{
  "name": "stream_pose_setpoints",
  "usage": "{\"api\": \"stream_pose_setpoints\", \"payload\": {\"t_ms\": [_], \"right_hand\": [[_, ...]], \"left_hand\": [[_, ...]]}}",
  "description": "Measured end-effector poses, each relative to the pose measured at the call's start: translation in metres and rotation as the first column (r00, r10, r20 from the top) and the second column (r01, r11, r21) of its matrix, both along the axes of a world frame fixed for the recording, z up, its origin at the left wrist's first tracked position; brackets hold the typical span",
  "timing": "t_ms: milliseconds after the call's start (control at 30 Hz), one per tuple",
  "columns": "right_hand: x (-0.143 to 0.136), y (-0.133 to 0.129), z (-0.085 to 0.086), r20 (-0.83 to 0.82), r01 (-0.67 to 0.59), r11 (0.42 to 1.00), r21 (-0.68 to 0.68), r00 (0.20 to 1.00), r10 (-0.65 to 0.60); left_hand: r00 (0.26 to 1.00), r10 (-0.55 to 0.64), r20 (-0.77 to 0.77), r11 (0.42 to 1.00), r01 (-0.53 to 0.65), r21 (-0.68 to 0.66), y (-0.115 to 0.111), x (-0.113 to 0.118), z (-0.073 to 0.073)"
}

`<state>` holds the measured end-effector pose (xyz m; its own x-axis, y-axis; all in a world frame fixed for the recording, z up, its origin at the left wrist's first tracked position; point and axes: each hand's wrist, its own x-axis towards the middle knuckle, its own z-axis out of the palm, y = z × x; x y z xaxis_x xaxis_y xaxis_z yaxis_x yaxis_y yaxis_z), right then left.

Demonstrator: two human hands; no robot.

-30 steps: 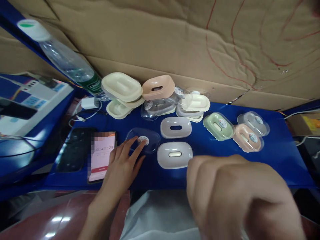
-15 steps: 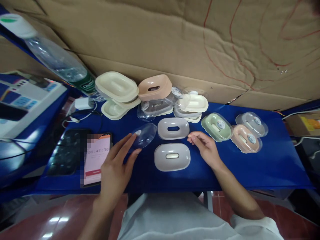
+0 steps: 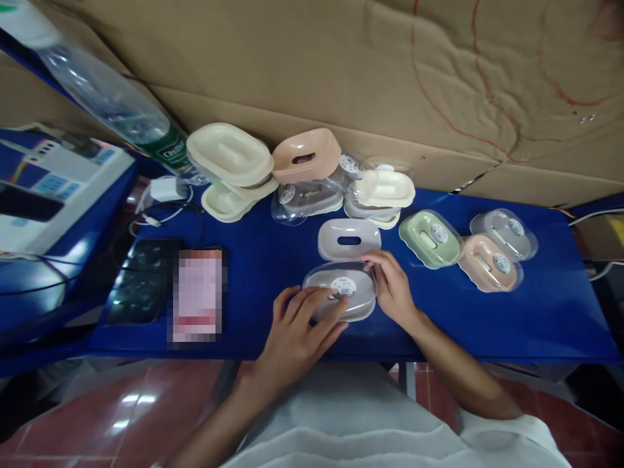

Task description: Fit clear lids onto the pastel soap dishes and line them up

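Observation:
A grey oval dish lies near the table's front edge, with a clear lid bearing a round white label over it. The fingers of my left hand are spread across the lid's left and front part. At the right rim, my right hand has its fingertips pinched together; whether they grip the lid's edge is too small to tell. Just behind sits a grey oval piece with a slot in its middle.
Covered green, peach and grey dishes stand to the right. Behind are cream dishes and a peach piece. A phone, charger and bottle are left.
My left hand has moved right with the clear lid, which now lies over the front grey dish. My right hand has come slightly down towards that dish's right rim. The view has shifted slightly.

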<state>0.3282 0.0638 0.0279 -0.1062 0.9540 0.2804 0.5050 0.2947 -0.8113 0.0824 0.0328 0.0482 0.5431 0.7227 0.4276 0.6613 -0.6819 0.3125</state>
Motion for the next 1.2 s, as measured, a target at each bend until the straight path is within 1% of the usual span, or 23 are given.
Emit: {"api": "stream_pose_setpoints", "payload": {"t_ms": [67,133,167,233,267,300,333,400,533,600,700,767,933,1033,1100,1133,1200], "right_hand": [[0.006,-0.001,0.009,0.060,-0.042,0.999,0.015,0.997,0.041],[0.013,-0.006,0.017,0.203,-0.122,0.992,0.032,0.973,0.113],[0.017,-0.010,0.021,0.296,-0.190,0.981,0.036,0.940,0.172],[0.022,-0.021,0.023,0.466,-0.342,0.940,0.017,0.834,0.295],[0.023,-0.026,0.023,0.528,-0.396,0.918,0.004,0.781,0.334],[0.024,-0.032,0.022,0.571,-0.424,0.906,-0.003,0.743,0.349],[0.024,-0.037,0.020,0.599,-0.429,0.903,0.000,0.723,0.344],[0.022,-0.044,0.017,0.631,-0.414,0.910,0.016,0.710,0.312],[0.016,-0.048,0.018,0.646,-0.397,0.917,0.019,0.705,0.292],[0.012,-0.047,0.020,0.645,-0.399,0.917,0.020,0.706,0.293],[0.009,-0.046,0.018,0.658,-0.399,0.916,0.052,0.704,0.269],[0.009,-0.047,0.014,0.680,-0.405,0.911,0.077,0.690,0.249],[0.014,-0.058,0.006,0.715,-0.415,0.901,0.126,0.668,0.207],[0.023,-0.069,0.007,0.719,-0.401,0.905,0.140,0.670,0.186],[0.034,-0.079,0.009,0.723,-0.359,0.921,0.151,0.676,0.145],[0.041,-0.084,0.009,0.726,-0.320,0.934,0.157,0.678,0.111],[0.055,-0.095,0.008,0.737,-0.200,0.962,0.187,0.676,-0.002]], "left_hand": [[1.000,0.001,-0.027,1.000,-0.001,-0.019,-0.005,0.002,-0.004],[0.999,-0.019,-0.046,0.999,0.017,-0.036,-0.007,0.001,-0.009],[0.998,-0.040,-0.047,0.998,0.038,-0.041,-0.007,0.000,-0.011],[0.994,-0.100,-0.037,0.994,0.099,-0.037,-0.006,-0.003,-0.016],[0.991,-0.133,-0.031,0.991,0.132,-0.035,-0.005,-0.005,-0.018],[0.986,-0.162,-0.026,0.986,0.161,-0.040,-0.005,-0.007,-0.020],[0.983,-0.181,-0.015,0.983,0.180,-0.046,-0.004,-0.008,-0.021],[0.983,-0.178,0.042,0.982,0.180,-0.062,-0.003,-0.010,-0.024],[0.980,-0.071,0.186,0.978,0.105,-0.183,0.001,-0.014,-0.024],[0.973,-0.028,0.228,0.966,0.085,-0.243,0.004,-0.017,-0.024],[0.967,-0.004,0.254,0.959,0.076,-0.274,0.006,-0.020,-0.024],[0.972,-0.018,0.236,0.965,0.079,-0.251,0.006,-0.021,-0.026],[0.980,-0.109,0.164,0.987,0.127,-0.101,0.000,-0.020,-0.029],[0.974,-0.170,0.147,0.973,0.190,-0.129,0.001,-0.017,-0.024],[0.971,-0.213,0.106,0.961,0.228,-0.160,0.008,-0.014,-0.018],[0.973,-0.219,0.074,0.960,0.229,-0.159,0.014,-0.011,-0.015],[0.986,-0.169,-0.010,0.977,0.167,-0.132,0.028,-0.003,-0.009]]}}
